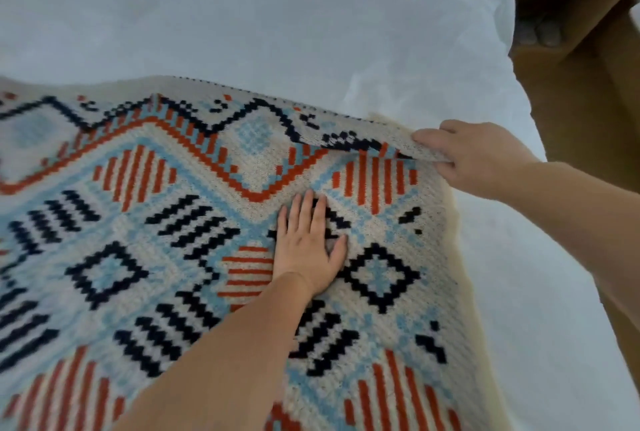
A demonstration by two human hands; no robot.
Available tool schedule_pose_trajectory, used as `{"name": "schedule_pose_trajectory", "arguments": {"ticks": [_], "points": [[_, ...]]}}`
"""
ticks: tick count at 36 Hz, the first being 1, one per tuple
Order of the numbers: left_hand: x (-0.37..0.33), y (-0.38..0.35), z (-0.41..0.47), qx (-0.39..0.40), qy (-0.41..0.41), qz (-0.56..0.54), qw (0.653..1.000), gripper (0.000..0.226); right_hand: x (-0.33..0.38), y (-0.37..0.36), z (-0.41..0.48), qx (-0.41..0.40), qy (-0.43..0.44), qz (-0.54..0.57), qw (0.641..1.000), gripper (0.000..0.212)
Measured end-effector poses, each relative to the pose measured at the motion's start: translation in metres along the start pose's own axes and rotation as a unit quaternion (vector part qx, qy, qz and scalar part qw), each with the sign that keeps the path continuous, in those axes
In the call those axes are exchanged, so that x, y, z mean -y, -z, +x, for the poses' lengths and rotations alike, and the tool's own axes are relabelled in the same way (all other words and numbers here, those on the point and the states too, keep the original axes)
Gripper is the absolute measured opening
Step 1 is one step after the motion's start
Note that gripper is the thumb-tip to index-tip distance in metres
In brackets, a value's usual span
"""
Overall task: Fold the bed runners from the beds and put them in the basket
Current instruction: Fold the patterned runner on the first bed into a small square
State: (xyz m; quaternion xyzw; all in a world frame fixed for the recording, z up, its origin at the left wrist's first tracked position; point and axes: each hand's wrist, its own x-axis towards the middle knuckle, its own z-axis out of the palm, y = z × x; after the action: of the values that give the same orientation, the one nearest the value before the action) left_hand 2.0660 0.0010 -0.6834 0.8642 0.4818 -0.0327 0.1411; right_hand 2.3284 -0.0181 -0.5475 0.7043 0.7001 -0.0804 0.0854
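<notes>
Bed runner (166, 222): patterned, spread on white bed (277, 15). Left hand (306, 247): flat, fingers straight, pressing runner's middle. Right hand (464, 157): pinching runner's far-right corner, lifted. Advice: anchor with flat palm, draw corner across, align edges. Basket unseen.

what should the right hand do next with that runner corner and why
Probably draw the pinched corner out to the edge beneath and lay it flat: the right hand holds it lifted and creased, while the left hand pins the bed runner down.
</notes>
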Motion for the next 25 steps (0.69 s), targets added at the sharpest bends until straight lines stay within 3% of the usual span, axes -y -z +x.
{"name": "schedule_pose_trajectory", "arguments": {"ticks": [4, 7, 12, 15, 20, 22, 25], "points": [[0.005, 0.049, -0.023, -0.064, 0.041, -0.148, 0.986, 0.07, 0.034, 0.002, -0.041, 0.06, 0.008, 0.0, 0.998, 0.058], [0.008, 0.09, -0.03, -0.139, 0.067, -0.176, 0.972, 0.072, 0.056, 0.0, -0.064, 0.097, 0.043, -0.009, 0.994, 0.056], [0.012, 0.124, -0.034, -0.085, 0.037, -0.056, 0.994, 0.093, 0.089, -0.01, -0.097, 0.104, 0.058, 0.05, 0.992, 0.05], [0.017, 0.128, -0.051, -0.027, 0.032, -0.07, 0.997, 0.057, 0.1, -0.008, -0.113, 0.103, 0.056, 0.04, 0.992, 0.054], [0.02, 0.132, -0.097, 0.029, 0.067, -0.134, 0.988, 0.045, 0.11, 0.002, -0.134, 0.157, 0.059, 0.004, 0.986, 0.05], [0.022, 0.135, -0.112, 0.035, 0.051, -0.134, 0.989, 0.039, 0.115, 0.006, -0.141, 0.146, 0.028, -0.031, 0.988, 0.043], [0.024, 0.141, -0.13, 0.037, 0.031, -0.135, 0.99, 0.036, 0.122, 0.016, -0.153, 0.131, -0.098, -0.068, 0.984, 0.021]]}}
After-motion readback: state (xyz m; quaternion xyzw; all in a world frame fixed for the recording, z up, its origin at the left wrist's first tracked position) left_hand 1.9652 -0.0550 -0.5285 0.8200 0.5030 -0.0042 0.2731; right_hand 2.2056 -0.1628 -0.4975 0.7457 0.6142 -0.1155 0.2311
